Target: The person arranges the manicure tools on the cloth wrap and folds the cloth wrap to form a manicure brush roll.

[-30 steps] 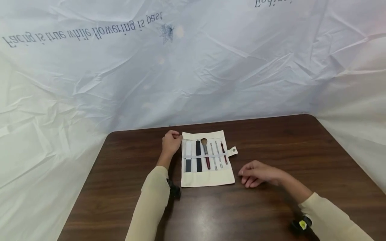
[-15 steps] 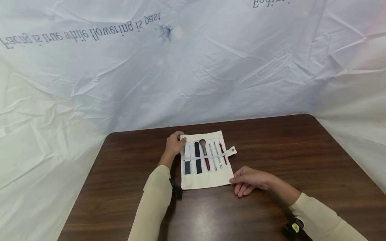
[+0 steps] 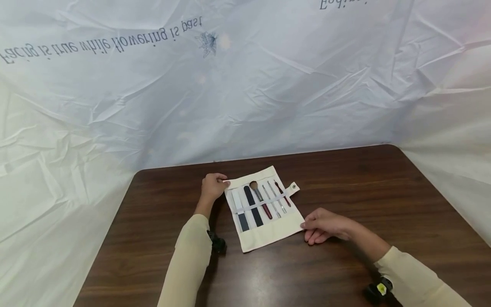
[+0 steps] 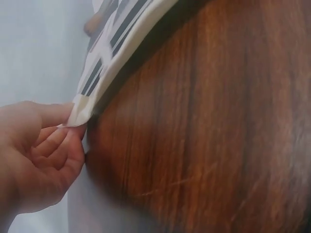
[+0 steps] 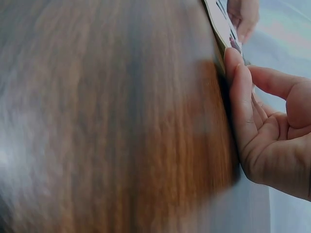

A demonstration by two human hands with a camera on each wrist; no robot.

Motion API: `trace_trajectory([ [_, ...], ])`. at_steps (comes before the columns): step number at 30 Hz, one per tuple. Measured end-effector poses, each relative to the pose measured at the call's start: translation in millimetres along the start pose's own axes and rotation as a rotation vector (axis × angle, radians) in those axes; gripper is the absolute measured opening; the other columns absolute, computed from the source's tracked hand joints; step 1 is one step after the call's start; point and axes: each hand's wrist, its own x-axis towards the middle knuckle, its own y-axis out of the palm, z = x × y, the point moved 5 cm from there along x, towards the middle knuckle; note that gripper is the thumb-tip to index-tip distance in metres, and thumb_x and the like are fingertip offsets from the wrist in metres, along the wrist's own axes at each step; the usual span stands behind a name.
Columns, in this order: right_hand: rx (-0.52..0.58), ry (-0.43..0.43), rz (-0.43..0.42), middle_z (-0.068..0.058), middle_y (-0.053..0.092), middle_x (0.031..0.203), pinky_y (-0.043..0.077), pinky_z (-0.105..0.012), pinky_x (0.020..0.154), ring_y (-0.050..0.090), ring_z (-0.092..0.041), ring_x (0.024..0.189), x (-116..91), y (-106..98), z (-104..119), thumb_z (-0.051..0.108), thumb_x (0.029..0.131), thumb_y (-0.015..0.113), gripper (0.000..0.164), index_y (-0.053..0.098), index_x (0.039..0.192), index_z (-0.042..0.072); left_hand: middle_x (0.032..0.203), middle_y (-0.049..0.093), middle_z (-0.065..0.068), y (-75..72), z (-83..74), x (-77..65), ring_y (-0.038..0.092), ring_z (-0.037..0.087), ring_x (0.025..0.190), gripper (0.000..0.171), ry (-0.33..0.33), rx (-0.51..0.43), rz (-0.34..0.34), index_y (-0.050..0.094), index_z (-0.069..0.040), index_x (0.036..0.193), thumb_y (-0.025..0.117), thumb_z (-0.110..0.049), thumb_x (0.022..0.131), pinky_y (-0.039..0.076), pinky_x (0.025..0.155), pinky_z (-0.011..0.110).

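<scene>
A cream fabric tool roll (image 3: 270, 232) lies spread out and turned at an angle on the table. My left hand (image 3: 213, 187) pinches its far left corner between thumb and fingers; the left wrist view shows that corner lifted off the wood. At the near right corner, my right hand (image 3: 326, 225) pinches the cloth. Under a pale elastic band sit a white and dark file (image 3: 243, 221), a black file (image 3: 253, 207), a brush with a red handle (image 3: 266, 211), two slim metal tools (image 3: 273, 204) and a dark red tool (image 3: 281, 194). A snap tab (image 3: 293, 188) sticks out on the right.
The dark wooden table (image 3: 345, 179) has rounded far corners. Behind it hangs a creased white sheet (image 3: 268, 94) with mirrored printed lettering, reaching round both sides. A black wrist camera (image 3: 218, 244) sits on the left sleeve, another camera (image 3: 377, 290) on the right.
Both hands have taken hold of the tool roll's opposite corners. The roll has turned counter-clockwise, its near left corner shifting toward me and to the right.
</scene>
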Motion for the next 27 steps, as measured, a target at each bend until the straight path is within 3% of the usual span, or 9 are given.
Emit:
trace_trajectory([
  [3, 0.000, 0.004, -0.016, 0.000, 0.073, 0.075, 0.057, -0.018, 0.059, 0.070, -0.004, 0.064, -1, -4, 0, 0.019, 0.100, 0.059, 0.023, 0.064, 0.104, -0.003, 0.086, 0.064, 0.009, -2.0, 1.3, -1.1, 0.050, 0.019, 0.074, 0.024, -0.012, 0.019, 0.044, 0.076, -0.003, 0.115, 0.070, -0.016, 0.096, 0.044, 0.069, 0.032],
  [7, 0.005, 0.004, -0.042, 0.000, 0.073, 0.076, 0.057, -0.019, 0.059, 0.070, -0.004, 0.065, 0, -10, 0, 0.019, 0.100, 0.059, 0.024, 0.063, 0.107, -0.004, 0.102, 0.069, 0.014, -3.3, 3.0, -1.2, 0.057, 0.022, 0.086, 0.023, -0.027, 0.049, 0.076, 0.077, -0.003, 0.112, 0.070, -0.018, 0.096, 0.048, 0.075, 0.034],
  [9, 0.008, 0.001, -0.058, 0.001, 0.073, 0.076, 0.057, -0.019, 0.059, 0.070, -0.004, 0.065, -1, -13, 0, 0.018, 0.100, 0.059, 0.024, 0.063, 0.108, -0.004, 0.100, 0.072, 0.014, -3.7, 4.9, -1.2, 0.060, 0.022, 0.084, 0.022, -0.039, 0.045, 0.085, 0.077, -0.003, 0.109, 0.070, -0.019, 0.096, 0.049, 0.073, 0.033],
  [15, 0.011, 0.007, -0.126, 0.001, 0.073, 0.076, 0.058, -0.019, 0.062, 0.072, -0.005, 0.068, -2, -29, 1, 0.017, 0.100, 0.058, 0.027, 0.062, 0.112, -0.007, 0.085, 0.075, 0.011, -4.8, 10.2, -7.7, 0.064, 0.011, 0.065, 0.019, -0.085, -0.042, 0.123, 0.078, -0.001, 0.105, 0.074, -0.015, 0.093, 0.055, 0.064, 0.025],
  [22, 0.025, -0.020, -0.223, 0.002, 0.074, 0.076, 0.058, -0.019, 0.063, 0.071, -0.003, 0.068, 1, -53, 4, 0.012, 0.100, 0.059, 0.029, 0.062, 0.116, -0.012, 0.095, 0.071, 0.012, -2.9, 18.4, -23.8, 0.065, 0.011, 0.070, 0.015, -0.150, -0.143, 0.195, 0.076, 0.002, 0.099, 0.075, -0.011, 0.091, 0.058, 0.066, 0.026],
  [27, 0.046, -0.035, -0.324, 0.003, 0.072, 0.074, 0.058, -0.018, 0.063, 0.070, -0.002, 0.067, 7, -73, 10, 0.010, 0.100, 0.059, 0.036, 0.057, 0.124, -0.017, 0.084, 0.072, 0.007, 3.3, 22.4, -39.6, 0.066, 0.010, 0.068, 0.019, -0.183, -0.214, 0.294, 0.074, 0.004, 0.105, 0.074, -0.008, 0.091, 0.057, 0.064, 0.024],
])
